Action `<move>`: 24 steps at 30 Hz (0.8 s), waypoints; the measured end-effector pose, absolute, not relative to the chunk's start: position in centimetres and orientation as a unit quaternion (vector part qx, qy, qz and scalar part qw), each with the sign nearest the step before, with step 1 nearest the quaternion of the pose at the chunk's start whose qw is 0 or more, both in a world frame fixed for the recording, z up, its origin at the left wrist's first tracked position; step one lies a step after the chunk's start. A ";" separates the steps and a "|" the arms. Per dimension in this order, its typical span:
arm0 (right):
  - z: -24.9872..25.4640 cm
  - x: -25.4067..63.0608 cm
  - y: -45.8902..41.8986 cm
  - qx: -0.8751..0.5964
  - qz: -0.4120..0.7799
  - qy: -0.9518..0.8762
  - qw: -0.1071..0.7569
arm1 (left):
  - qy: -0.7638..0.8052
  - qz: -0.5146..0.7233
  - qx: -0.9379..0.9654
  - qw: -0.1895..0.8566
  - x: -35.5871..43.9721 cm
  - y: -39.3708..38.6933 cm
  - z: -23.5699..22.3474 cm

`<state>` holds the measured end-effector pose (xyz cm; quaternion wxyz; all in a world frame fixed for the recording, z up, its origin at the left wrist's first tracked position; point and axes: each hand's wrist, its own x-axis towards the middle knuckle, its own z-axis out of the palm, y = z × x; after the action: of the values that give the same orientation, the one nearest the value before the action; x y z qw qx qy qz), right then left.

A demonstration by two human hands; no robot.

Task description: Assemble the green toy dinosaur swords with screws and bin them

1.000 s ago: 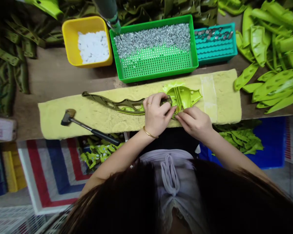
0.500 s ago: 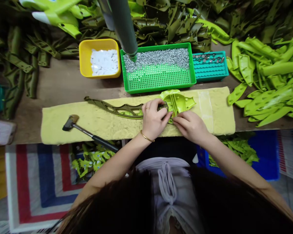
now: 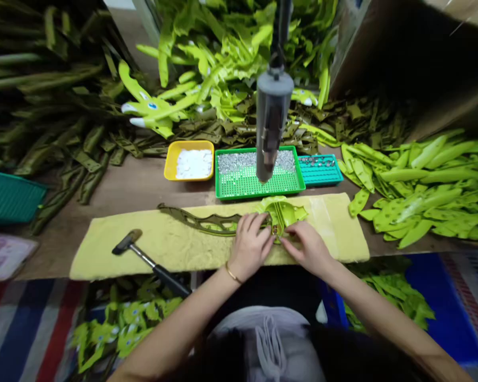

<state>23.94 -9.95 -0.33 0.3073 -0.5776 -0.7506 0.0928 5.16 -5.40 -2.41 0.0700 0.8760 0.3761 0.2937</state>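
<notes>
On the yellow cloth lies a long olive plastic piece (image 3: 201,223) with cut-out openings, joined at its right end to a lime-green hollow shell (image 3: 291,213) with ribs inside. My left hand (image 3: 250,245) is closed over the olive piece's right end, fingertips at the joint. My right hand (image 3: 309,248) pinches at the shell's lower edge, thumb and forefinger close together; whatever is between them is too small to make out. A hammer (image 3: 143,257) with a black handle rests on the cloth to the left.
An electric screwdriver (image 3: 274,116) hangs over a green basket (image 3: 258,192) of screws. Beside it stand a yellow tub (image 3: 169,167) of white pieces and a teal tray (image 3: 322,178) with small metal parts. Lime-green parts (image 3: 422,185) are heaped right, olive parts (image 3: 43,101) left.
The view has tilted up, showing more of the back of the bench. My left fingers have spread a little over the olive piece; both hands stay at the joint.
</notes>
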 end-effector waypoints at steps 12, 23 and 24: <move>5.1 31.4 23.0 -0.750 0.004 -0.630 0.199 | 0.428 0.349 0.833 0.041 4.3 -7.2 -3.6; 10.2 32.2 23.1 -0.730 -0.107 -0.639 0.219 | 0.428 0.389 0.812 0.081 3.9 -7.0 -3.4; 10.6 32.1 20.5 -0.700 -0.149 -0.653 0.248 | 0.420 0.408 0.802 0.120 4.0 -6.8 -2.9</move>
<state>32.09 20.48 10.62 0.2476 -0.7000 -0.6531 -0.1488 3.96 -6.76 -2.93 0.1197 0.8016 0.4200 0.4082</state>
